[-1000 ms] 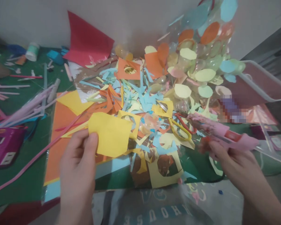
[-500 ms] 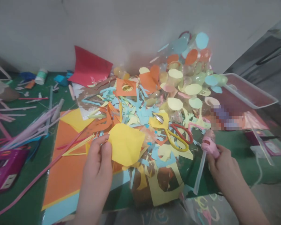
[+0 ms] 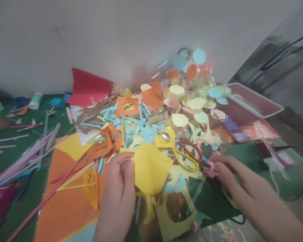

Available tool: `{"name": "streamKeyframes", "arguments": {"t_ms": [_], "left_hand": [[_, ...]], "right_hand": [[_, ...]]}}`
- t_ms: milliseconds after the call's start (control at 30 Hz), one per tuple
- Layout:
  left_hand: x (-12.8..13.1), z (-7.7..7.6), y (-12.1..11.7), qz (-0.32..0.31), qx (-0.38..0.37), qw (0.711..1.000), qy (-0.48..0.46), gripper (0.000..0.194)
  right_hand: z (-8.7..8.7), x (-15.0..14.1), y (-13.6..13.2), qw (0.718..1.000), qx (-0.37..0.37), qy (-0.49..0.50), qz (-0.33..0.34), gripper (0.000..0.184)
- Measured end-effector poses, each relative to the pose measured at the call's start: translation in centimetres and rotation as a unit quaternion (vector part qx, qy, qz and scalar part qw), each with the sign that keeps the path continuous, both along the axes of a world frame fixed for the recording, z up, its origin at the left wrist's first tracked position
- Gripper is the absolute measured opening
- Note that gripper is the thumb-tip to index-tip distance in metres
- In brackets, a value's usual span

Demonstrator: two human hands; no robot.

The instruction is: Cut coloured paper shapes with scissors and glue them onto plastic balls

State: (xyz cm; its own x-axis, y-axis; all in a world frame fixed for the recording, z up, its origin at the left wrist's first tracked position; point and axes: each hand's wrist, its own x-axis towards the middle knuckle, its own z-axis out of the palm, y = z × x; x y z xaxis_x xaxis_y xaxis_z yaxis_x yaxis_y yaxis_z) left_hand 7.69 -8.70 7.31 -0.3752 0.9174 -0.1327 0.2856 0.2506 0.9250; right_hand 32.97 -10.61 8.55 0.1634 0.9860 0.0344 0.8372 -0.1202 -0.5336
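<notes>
My left hand pinches the left edge of a yellow paper piece and holds it above the heap of scraps. My right hand lies low on the green mat, its fingers closed on a pink glue gun that rests near the mat. Red and yellow scissors lie just left of that hand, between both hands.
Orange, blue and yellow paper offcuts cover the green mat. Clear plastic balls with paper discs pile up against the wall. A clear plastic tray stands at right, pink straws lie at left, and a red sheet sits behind.
My left hand carried the yellow paper rightward toward the middle. My right hand lowered the pink glue gun from mid-air down to the mat. The view tilted up.
</notes>
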Motion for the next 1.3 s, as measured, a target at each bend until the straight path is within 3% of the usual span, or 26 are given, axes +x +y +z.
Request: {"name": "streamKeyframes", "arguments": {"t_ms": [133,267,467,700,833,1000,1300], "left_hand": [[0.6,0.0,0.0,-0.026,-0.007,1.000,-0.010,0.035],[1.2,0.4,0.0,-0.005,-0.025,1.000,-0.002,0.028],[1.4,0.7,1.0,-0.020,-0.067,0.998,0.003,0.026],[1.4,-0.1,2.2,-0.021,-0.067,0.996,0.063,0.031],[0.7,-1.3,2.6,-0.040,-0.056,0.992,0.102,0.028],[0.0,-2.6,2.9,-0.058,-0.099,0.991,0.073,0.030],[-0.1,-2.4,2.8,-0.057,-0.101,0.992,0.054,0.034]], "right_hand": [[1.0,-4.7,3.3,0.983,-0.113,0.106,0.102,0.037],[0.4,-6.8,4.5,0.969,-0.144,0.144,0.138,0.037],[-1.5,-6.8,5.3,0.959,-0.149,0.189,0.148,0.036],[-3.2,-6.8,6.6,0.963,-0.149,0.165,0.152,0.038],[-3.6,-6.9,6.9,0.966,-0.152,0.151,0.144,0.038],[-3.5,-7.1,6.8,0.965,-0.161,0.150,0.141,0.037],[-4.0,-7.0,6.7,0.974,-0.146,0.101,0.141,0.037]]}}
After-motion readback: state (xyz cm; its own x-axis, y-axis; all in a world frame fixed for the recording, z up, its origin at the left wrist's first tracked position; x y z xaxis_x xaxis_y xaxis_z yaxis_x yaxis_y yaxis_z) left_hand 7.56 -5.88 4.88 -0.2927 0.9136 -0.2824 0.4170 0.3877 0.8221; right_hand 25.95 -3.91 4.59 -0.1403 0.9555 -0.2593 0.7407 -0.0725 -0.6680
